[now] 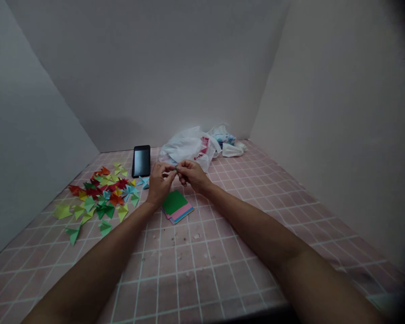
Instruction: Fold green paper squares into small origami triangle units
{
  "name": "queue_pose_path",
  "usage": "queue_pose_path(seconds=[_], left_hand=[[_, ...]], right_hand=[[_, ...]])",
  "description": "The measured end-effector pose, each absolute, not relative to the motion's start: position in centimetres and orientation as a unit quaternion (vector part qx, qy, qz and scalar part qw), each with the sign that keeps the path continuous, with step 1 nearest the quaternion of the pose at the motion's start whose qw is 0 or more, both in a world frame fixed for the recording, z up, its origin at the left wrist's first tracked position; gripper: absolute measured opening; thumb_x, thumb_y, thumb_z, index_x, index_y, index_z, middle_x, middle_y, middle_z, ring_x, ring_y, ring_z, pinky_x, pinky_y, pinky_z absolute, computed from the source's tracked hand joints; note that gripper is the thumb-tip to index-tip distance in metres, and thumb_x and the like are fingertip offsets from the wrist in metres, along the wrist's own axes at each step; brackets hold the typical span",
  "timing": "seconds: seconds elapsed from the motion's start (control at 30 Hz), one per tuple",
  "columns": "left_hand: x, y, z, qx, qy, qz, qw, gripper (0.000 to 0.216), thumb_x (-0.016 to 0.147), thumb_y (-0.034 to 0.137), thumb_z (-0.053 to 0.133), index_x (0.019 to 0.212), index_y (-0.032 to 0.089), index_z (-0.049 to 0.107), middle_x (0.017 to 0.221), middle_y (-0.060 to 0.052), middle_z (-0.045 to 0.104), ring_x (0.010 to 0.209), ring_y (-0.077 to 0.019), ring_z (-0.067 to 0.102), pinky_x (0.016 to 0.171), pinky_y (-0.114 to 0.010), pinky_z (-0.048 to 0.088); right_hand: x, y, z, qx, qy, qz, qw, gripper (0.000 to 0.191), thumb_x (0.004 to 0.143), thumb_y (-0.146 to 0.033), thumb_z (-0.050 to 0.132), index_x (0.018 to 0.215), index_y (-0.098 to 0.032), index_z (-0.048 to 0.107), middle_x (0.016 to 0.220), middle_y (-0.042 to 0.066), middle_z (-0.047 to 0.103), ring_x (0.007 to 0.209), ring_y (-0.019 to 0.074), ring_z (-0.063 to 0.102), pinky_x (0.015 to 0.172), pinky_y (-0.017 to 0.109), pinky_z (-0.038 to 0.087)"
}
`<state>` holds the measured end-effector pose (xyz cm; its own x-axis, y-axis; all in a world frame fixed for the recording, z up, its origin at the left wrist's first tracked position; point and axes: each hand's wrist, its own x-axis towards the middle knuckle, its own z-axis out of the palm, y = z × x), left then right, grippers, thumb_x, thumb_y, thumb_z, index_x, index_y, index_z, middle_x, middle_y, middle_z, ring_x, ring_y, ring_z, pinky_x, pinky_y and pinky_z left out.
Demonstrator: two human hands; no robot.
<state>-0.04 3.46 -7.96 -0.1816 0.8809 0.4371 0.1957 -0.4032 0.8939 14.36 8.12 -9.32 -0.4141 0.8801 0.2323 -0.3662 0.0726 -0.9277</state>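
My left hand and my right hand meet fingertip to fingertip above the table. Between them they pinch a small greenish piece of folded paper, mostly covered by the fingers. Just below the hands lies a stack of square coloured paper, green on top with pink and blue edges showing. To the left of my left hand spreads a loose pile of folded paper cranes in red, orange, yellow, green and light blue.
A black phone lies behind the cranes. White plastic bags with red and blue print are heaped against the back wall. A pink checked cloth covers the table, with small pale scraps near the front. Plain walls stand left, right and behind.
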Motion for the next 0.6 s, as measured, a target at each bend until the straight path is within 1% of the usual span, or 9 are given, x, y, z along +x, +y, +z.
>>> queue_pose_path(seconds=[0.1,0.17,0.23,0.33,0.47,0.6], left_hand=[[-0.07,3.44,-8.03,0.584,0.475,0.608,0.254,0.006,0.078,0.022,0.076,0.076,0.019,0.071,0.083,-0.002,0.065,0.081,-0.0179,0.059,0.075,-0.028,0.048],[-0.08,3.53,-8.20,0.581,0.477,0.609,0.253,0.007,0.079,0.024,0.075,0.078,0.019,0.071,0.077,0.000,0.065,0.074,-0.0166,0.058,0.072,-0.029,0.046],[-0.09,3.65,-8.37,0.575,0.474,0.614,0.261,0.010,0.080,0.027,0.074,0.080,0.018,0.070,0.074,0.000,0.066,0.070,-0.0159,0.058,0.069,-0.029,0.045],[-0.10,3.83,-8.53,0.564,0.465,0.619,0.286,0.013,0.079,0.030,0.073,0.082,0.018,0.070,0.073,0.001,0.066,0.067,-0.0151,0.059,0.067,-0.028,0.046],[0.00,4.01,-8.67,0.548,0.450,0.625,0.328,0.019,0.075,0.032,0.075,0.084,0.016,0.070,0.077,0.000,0.068,0.067,-0.0146,0.061,0.069,-0.029,0.050],[0.09,4.11,-8.77,0.532,0.440,0.633,0.352,0.020,0.072,0.031,0.076,0.083,0.016,0.069,0.076,0.000,0.067,0.067,-0.0139,0.061,0.068,-0.028,0.050]], right_hand=[[14.33,7.91,-9.11,-0.238,-0.554,0.629,0.491,0.038,0.074,-0.049,0.078,0.079,-0.021,0.052,0.056,-0.009,0.055,0.041,0.0075,0.046,0.036,0.019,0.036],[14.35,7.87,-8.98,-0.241,-0.561,0.615,0.498,0.034,0.074,-0.043,0.078,0.079,-0.021,0.054,0.056,-0.009,0.053,0.042,0.0068,0.044,0.037,0.019,0.035],[14.38,7.92,-8.92,-0.241,-0.569,0.600,0.508,0.029,0.073,-0.037,0.079,0.079,-0.020,0.056,0.060,-0.009,0.054,0.045,0.0060,0.043,0.039,0.018,0.034],[14.36,8.09,-8.99,-0.232,-0.579,0.586,0.517,0.025,0.074,-0.032,0.077,0.078,-0.019,0.057,0.063,-0.007,0.057,0.048,0.0065,0.047,0.042,0.018,0.036],[14.20,8.24,-9.20,-0.218,-0.584,0.589,0.514,0.022,0.077,-0.032,0.073,0.079,-0.020,0.055,0.061,-0.006,0.058,0.047,0.0082,0.050,0.043,0.020,0.039],[13.98,8.23,-9.20,-0.210,-0.578,0.595,0.517,0.022,0.071,-0.028,0.072,0.083,-0.020,0.056,0.061,-0.008,0.059,0.045,0.0079,0.052,0.042,0.019,0.041]])
